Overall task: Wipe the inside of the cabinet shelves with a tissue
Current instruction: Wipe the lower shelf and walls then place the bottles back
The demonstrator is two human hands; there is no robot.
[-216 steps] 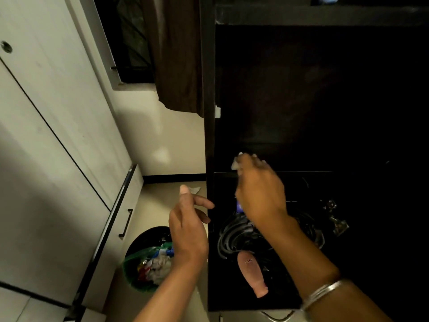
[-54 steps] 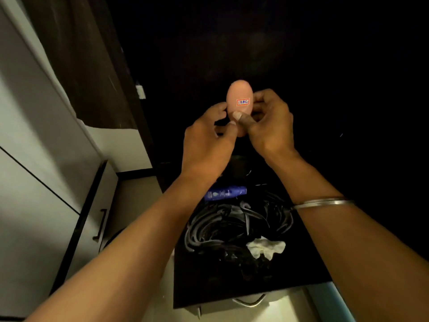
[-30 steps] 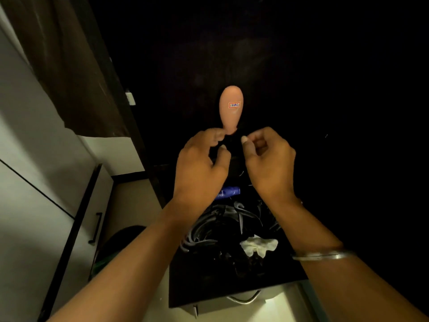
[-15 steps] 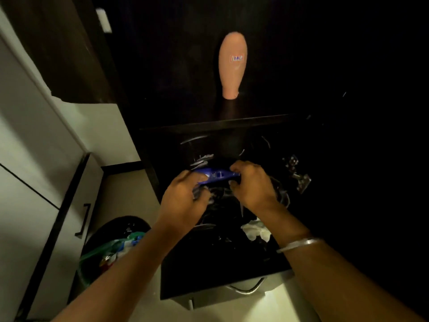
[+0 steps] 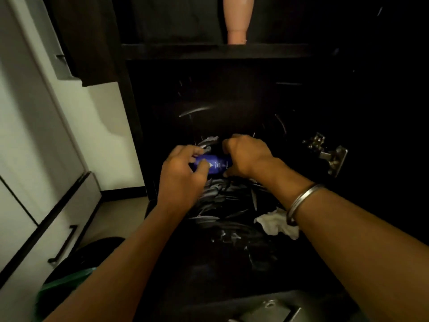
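Both hands reach into the dark lower shelf of the cabinet. The left hand and the right hand meet around a small blue tube lying on its side; the left thumb and fingers pinch its left end, and the right hand's curled fingers close over its right end, hiding that part. Only the middle of the tube shows, with pale lettering too small to read.

The tissue lies crumpled at about four o'clock from the hands, on top of a heap of dark cables; its right edge is covered by the right wrist and its metal bangle. Neither hand touches it. The cables are hard to follow in the gloom, showing mostly as pale glints.

At twelve o'clock a pink bottle stands on the shelf above, its top cut off by the frame. At two o'clock a metal hinge catches the light. The cabinet's back wall is nearly black, with a few faint streaks, possibly scratches.

At seven o'clock, on the floor, a dark bin with a green liner sits partly behind the left forearm. A pale drawer front with a black handle runs along the left.
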